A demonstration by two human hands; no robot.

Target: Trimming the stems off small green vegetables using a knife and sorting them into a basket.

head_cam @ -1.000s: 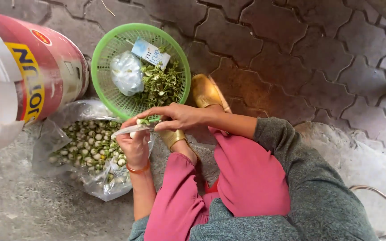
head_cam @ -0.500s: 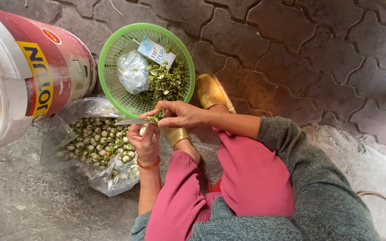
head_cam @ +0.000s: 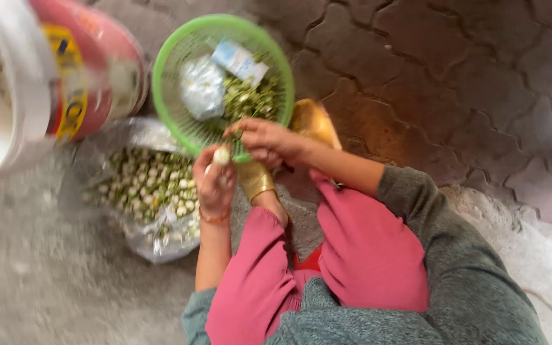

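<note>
My left hand (head_cam: 215,182) holds a small pale round bulb (head_cam: 222,155) between its fingertips, just above the near rim of a green plastic basket (head_cam: 172,70). My right hand (head_cam: 266,140) reaches across to the same spot, fingers pinched around a bit of green stalk at the bulb. The basket holds green trimmings (head_cam: 250,99), a crumpled clear bag (head_cam: 202,86) and a small light-blue packet (head_cam: 237,61). The view is blurred by motion.
A clear plastic bag (head_cam: 151,188) full of small pale-green bulbs lies open on the ground to the left. A large white and red bucket (head_cam: 39,76) stands at the far left. My pink-trousered knees and gold sandals sit below the hands, on paving stones.
The camera has shifted, so basket and bucket appear further right. My left hand has turned, showing the pale bulb at its fingertips; both hands stay together at the basket's rim.
</note>
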